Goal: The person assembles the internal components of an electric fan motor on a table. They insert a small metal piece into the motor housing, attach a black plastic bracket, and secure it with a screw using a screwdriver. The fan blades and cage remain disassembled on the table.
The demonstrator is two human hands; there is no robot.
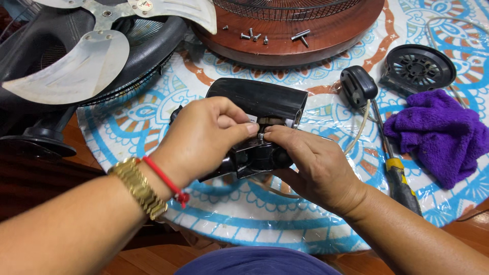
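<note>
Where my two hands meet at the middle of the desk (285, 224), I log one black fan motor housing (257, 119), lying with its long axis running from near left to far right, the rounded cover end pointing far right and the open mechanism end turned toward me. My left hand (201, 137) comes over the housing from the left, its fingers pinched on a small part at the open end; what that part is I cannot tell. My right hand (316, 165) cups the near right side from below, thumb and forefinger closed on the same spot, so both hands grip the piece and neither is nearer than the other. Also on the desk: a screwdriver (397, 175) with a yellow-banded handle to the right, a purple cloth (438, 132) further right, a black plug (359, 85), a round black vented cap (417, 69), loose screws (254, 36) on the brown fan base (326, 40) at the far side, and fan blades (76, 71) far left.
</note>
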